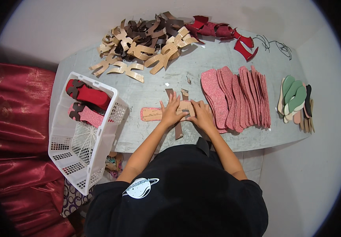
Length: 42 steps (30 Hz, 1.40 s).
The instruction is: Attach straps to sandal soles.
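A sandal insole lies on the table in front of me, tan side up with a pink edge. Beneath it is a dark brown cross-shaped strap, its ends sticking out on the far and near sides. One strap end seems folded over the sole between my thumbs. My left hand rests flat on the insole with its fingers spread, the thumb pressing by that folded end. My right hand has bent fingers and grips the insole's right part, its thumb near the same strap end.
Right of my hands stands a row of pink insoles; green, black and tan soles lie farther right. Gold and brown straps pile at the back, beside red strap pieces and black cord. A white basket at left holds sandals.
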Available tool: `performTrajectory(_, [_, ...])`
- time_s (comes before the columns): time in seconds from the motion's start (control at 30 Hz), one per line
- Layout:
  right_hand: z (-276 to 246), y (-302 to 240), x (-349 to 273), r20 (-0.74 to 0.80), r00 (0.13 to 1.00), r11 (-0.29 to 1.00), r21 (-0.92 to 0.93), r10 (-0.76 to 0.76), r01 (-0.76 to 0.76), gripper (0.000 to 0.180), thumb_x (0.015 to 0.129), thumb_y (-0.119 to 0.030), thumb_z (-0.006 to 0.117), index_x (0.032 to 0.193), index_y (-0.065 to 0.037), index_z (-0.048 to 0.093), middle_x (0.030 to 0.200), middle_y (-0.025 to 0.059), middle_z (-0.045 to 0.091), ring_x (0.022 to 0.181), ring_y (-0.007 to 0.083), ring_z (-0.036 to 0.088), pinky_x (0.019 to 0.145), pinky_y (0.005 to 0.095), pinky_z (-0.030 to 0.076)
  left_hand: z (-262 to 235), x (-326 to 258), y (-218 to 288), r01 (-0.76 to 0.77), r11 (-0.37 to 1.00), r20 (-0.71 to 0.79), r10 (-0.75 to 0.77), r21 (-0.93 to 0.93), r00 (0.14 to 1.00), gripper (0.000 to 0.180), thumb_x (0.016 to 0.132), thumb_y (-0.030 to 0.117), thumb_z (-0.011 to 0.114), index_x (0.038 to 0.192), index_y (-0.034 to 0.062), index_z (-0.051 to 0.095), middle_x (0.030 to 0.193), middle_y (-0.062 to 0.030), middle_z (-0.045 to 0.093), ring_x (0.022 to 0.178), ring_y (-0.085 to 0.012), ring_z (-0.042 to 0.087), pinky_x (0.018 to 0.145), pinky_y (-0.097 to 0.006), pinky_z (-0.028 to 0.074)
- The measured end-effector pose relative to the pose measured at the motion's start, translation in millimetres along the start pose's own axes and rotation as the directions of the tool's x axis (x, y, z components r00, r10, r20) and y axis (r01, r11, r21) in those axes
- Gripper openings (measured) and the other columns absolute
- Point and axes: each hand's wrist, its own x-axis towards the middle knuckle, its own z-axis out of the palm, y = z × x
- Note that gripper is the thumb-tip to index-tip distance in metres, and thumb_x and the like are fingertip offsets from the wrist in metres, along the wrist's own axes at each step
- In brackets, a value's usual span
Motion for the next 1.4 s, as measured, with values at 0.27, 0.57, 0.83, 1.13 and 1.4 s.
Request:
performTrajectory(0.27, [1, 1, 1, 0.045, 0.998, 0.998, 0.053, 0.042, -0.044, 0.081, 0.058, -0.026, 0.080, 0.129, -0.015, 0.043, 0.110, 0.0084, 0.046, 0.101, 0.0299, 0.045, 0.079, 0.0428, 0.038, -21, 24, 7, 0.042, 0.996, -0.021, -0.040, 0.084, 0.999, 0.142, 0.037, 0.053, 0.082, 0.143, 0.0042, 0.000, 0.148, -0.0205, -0.009, 0.138, -0.0336, -0.006, 0.098, -0.067, -0.006])
performTrajectory(0.57, [5, 4, -1, 0.032, 0.999, 0.998, 0.061, 0.031, -0.033, 0.077, 0.062, -0.027, 0.077, 0.130, -0.014, 0.042, 0.111, 0.0082, 0.045, 0.102, 0.0294, 0.044, 0.082, 0.0422, 0.036, -27, 47, 2, 0.013, 0.993, 0.124, -0.028, 0.121, 0.992, 0.145, 0.025, 0.054, 0.084, 0.144, 0.0147, 0.012, 0.145, -0.0266, -0.012, 0.136, -0.0396, -0.008, 0.096, -0.068, -0.008])
performTrajectory(0.83, [3, 4, -1, 0.035, 0.998, 0.996, 0.080, 0.042, -0.045, 0.078, 0.061, -0.028, 0.078, 0.129, -0.014, 0.043, 0.111, 0.0083, 0.045, 0.102, 0.0292, 0.044, 0.082, 0.0418, 0.036, -27, 42, 5, 0.020, 0.993, 0.090, -0.031, 0.118, 0.995, 0.131, 0.028, 0.049, 0.085, 0.141, 0.0228, 0.024, 0.145, -0.0263, -0.011, 0.136, -0.0399, -0.008, 0.096, -0.068, -0.007])
performTrajectory(1.13, [4, 4, -1, 0.027, 0.999, 0.994, 0.096, 0.040, -0.042, 0.079, 0.060, -0.027, 0.079, 0.129, -0.014, 0.043, 0.111, 0.0082, 0.045, 0.101, 0.0291, 0.044, 0.081, 0.0422, 0.036, -28, 31, 15, -0.046, 0.999, -0.048, 0.046, 0.004, 0.998, 0.101, 0.033, 0.039, 0.087, 0.121, 0.0198, 0.041, 0.148, -0.0208, 0.000, 0.136, -0.0404, -0.002, 0.096, -0.069, -0.006])
performTrajectory(1.4, [5, 5, -1, 0.027, 0.999, 0.996, 0.077, 0.041, -0.042, 0.078, 0.062, -0.029, 0.078, 0.129, -0.014, 0.043, 0.111, 0.0086, 0.045, 0.101, 0.0294, 0.044, 0.081, 0.0421, 0.036, -29, 22, 19, -0.094, 0.995, -0.009, 0.093, -0.042, 0.996, 0.091, 0.044, 0.035, 0.085, 0.120, 0.0157, 0.039, 0.142, -0.0096, 0.034, 0.137, -0.0360, 0.007, 0.095, -0.069, -0.011])
